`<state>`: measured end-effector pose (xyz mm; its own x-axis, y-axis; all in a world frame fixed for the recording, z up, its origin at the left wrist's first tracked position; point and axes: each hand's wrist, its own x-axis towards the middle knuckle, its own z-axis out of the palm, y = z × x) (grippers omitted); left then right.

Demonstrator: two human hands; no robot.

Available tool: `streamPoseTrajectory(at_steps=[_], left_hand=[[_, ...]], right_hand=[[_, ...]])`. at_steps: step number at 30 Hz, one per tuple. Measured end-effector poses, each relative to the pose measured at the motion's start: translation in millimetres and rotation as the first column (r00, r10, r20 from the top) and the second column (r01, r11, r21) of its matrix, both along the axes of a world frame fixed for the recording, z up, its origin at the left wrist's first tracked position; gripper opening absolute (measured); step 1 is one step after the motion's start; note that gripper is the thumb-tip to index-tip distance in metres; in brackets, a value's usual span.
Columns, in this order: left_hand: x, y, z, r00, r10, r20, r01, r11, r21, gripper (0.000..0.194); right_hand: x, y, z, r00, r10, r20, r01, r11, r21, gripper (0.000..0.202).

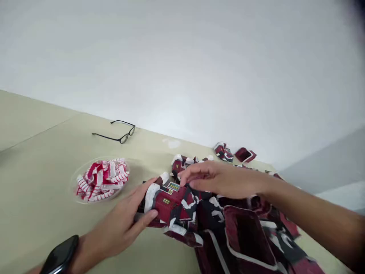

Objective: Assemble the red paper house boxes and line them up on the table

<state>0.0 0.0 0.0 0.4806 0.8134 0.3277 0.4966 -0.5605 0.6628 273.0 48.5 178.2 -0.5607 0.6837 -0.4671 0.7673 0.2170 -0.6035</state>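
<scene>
My left hand (125, 215) is closed around the left end of a small dark red toy house (168, 203) with painted yellow windows, dark roof parts and white snow-like edges. Its thumb presses the near side. Just above and to the right of that house is my right hand (219, 179), fingers stretched and slightly bent, nothing visible between them. Whether its fingertips touch the house I cannot tell. Beneath and beside both hands lies a heap of similar houses, among them a hollow dark red one (251, 238) turned with its opening up.
Left of the heap stands a clear plastic bowl (76, 179) of red and white striped pieces. Black-framed glasses (124, 138) rest farther back on the pale table (37, 171). Two more house pieces, one snow-edged (224, 152) and one hollow (244, 154), lie against the white wall (176, 68).
</scene>
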Motion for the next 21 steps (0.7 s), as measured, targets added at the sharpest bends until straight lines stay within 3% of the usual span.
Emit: streamPoseTrajectory(at_steps=[2, 4, 6, 8, 9, 12, 16, 19, 21], left_hand=[[-1, 2, 1.8, 1.0, -0.001, 0.023, 0.001, 1.0, 0.005, 0.063], [-3, 3, 1.1, 0.999, -0.002, 0.042, 0.001, 1.0, 0.021, 0.063], [-6, 5, -3.4, 0.998, -0.001, 0.06, -0.002, 0.999, 0.053, 0.064], [-10, 6, -11.3, 0.998, -0.005, 0.065, -0.001, 0.996, 0.089, 0.067], [-11, 7, -16.2, 0.998, -0.002, 0.063, -0.005, 0.995, 0.099, 0.068], [-15, 6, -30.5, 0.996, 0.024, 0.091, -0.031, 0.997, 0.071, 0.069], [-17, 4, -39.9, 0.98, 0.05, 0.191, -0.051, 0.999, -0.002, 0.076], [-19, 6, -39.3, 0.983, 0.007, 0.183, -0.011, 1.0, 0.019, 0.076], [-21, 8, -38.5, 0.984, -0.047, 0.172, 0.039, 0.998, 0.045, 0.074]], right_hand=[[27, 28, 12.7, 0.992, -0.124, -0.04, 0.128, 0.984, 0.124, 0.031], [61, 60, 14.7, 0.946, -0.323, -0.022, 0.319, 0.918, 0.235, 0.034], [100, 96, 2.0, 0.834, -0.551, -0.019, 0.522, 0.779, 0.347, 0.032], [141, 130, -21.8, 0.677, -0.725, 0.129, 0.622, 0.657, 0.427, 0.034], [159, 144, -35.6, 0.613, -0.767, 0.189, 0.648, 0.625, 0.435, 0.037], [200, 172, -74.7, 0.49, -0.824, 0.285, 0.695, 0.566, 0.442, 0.059], [222, 182, -109.7, 0.371, -0.853, 0.368, 0.742, 0.51, 0.435, 0.097], [223, 183, -117.0, 0.374, -0.847, 0.378, 0.743, 0.518, 0.425, 0.092], [220, 180, -110.1, 0.396, -0.836, 0.379, 0.743, 0.535, 0.403, 0.081]])
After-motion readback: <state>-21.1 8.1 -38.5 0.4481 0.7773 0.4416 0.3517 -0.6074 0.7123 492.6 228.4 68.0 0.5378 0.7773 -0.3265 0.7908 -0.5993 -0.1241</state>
